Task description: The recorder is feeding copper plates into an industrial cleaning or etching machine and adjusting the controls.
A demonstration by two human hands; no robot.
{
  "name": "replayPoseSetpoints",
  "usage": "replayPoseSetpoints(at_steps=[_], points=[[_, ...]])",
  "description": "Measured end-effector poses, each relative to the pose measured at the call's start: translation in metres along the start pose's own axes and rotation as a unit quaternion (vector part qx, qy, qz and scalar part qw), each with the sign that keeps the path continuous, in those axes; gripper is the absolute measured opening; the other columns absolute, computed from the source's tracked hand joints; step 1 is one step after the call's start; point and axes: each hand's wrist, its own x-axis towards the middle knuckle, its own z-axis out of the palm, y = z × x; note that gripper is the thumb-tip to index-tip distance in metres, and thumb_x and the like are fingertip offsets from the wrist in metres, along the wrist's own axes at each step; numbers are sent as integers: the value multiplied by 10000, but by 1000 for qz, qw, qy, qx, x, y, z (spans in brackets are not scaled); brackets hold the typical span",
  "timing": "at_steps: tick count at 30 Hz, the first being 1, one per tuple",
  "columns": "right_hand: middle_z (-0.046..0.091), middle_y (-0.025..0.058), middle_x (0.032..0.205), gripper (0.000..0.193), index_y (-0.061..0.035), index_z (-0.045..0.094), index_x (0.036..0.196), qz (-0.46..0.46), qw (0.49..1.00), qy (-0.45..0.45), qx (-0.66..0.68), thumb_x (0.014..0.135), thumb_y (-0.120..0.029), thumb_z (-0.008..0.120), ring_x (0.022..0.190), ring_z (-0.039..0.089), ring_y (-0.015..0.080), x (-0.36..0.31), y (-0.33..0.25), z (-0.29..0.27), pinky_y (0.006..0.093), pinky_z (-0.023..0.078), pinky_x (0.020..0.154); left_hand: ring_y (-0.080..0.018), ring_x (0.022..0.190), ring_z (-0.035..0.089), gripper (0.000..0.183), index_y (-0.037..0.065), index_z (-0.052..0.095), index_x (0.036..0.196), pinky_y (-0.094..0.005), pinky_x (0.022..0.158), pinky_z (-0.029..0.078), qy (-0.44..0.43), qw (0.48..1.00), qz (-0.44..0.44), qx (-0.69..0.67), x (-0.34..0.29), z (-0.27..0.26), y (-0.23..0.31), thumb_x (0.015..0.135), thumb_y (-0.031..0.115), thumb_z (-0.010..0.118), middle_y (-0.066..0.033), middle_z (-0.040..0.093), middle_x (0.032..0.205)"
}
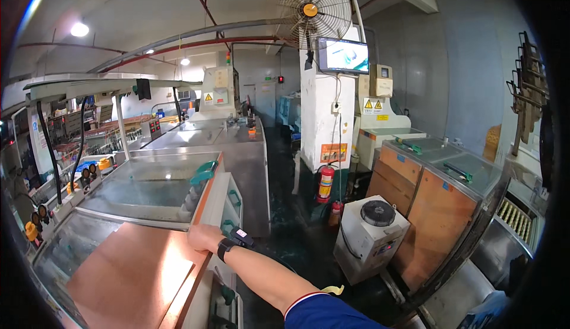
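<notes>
My right hand (205, 238) reaches in from the lower right, with a black band (225, 248) round the wrist. Its fingers look curled down at the side edge of a long machine, close to the far corner of a copper-coloured sheet (133, 269). What the fingers hold, if anything, is hidden. The sheet lies flat over the near part of the machine's top, and bright light glares off its right side. Beyond the hand, a teal handle (204, 173) sits on a clear cover (148, 186). My left hand is out of view.
A dark wet floor aisle (288, 222) runs down the middle. To its right stand a white chiller-like box (371, 240) with a round fan on top and brown-panelled tanks (436, 222). A red fire extinguisher (325, 183) stands by the white pillar (320, 109).
</notes>
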Motion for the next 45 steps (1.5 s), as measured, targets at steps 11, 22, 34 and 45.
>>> replayPoseSetpoints(at_steps=[11,22,34,45], points=[[727,238,1046,276,-13,764,979,2,999,42,17,827,-140,571,975,714,402,-1,-5,2,492,565,781,-101,614,455,178,30,587,1092,-239,580,378,40,996,-47,-66,2,3,13,1048,176,495,-18,502,724],[696,242,1110,421,-51,737,1043,-64,993,49,-88,956,-333,437,1052,668,412,5,6,12,527,526,912,-87,585,395,140,77,502,1001,-234,527,371,62,984,-109,-129,-2,37,48,967,-51,458,31,414,743],[654,293,1103,422,33,708,955,-55,995,77,-43,926,-306,457,1080,601,483,19,15,13,510,480,951,-75,716,528,247,19,566,1209,-208,533,402,27,968,-104,-225,17,4,8,964,0,542,-11,569,866],[660,288,1116,426,47,699,1005,-47,995,75,-37,953,-315,482,1110,592,476,25,21,15,500,469,978,-104,635,561,181,38,636,1100,-252,564,461,93,966,-15,-239,-2,-134,16,948,-5,549,-3,599,785]])
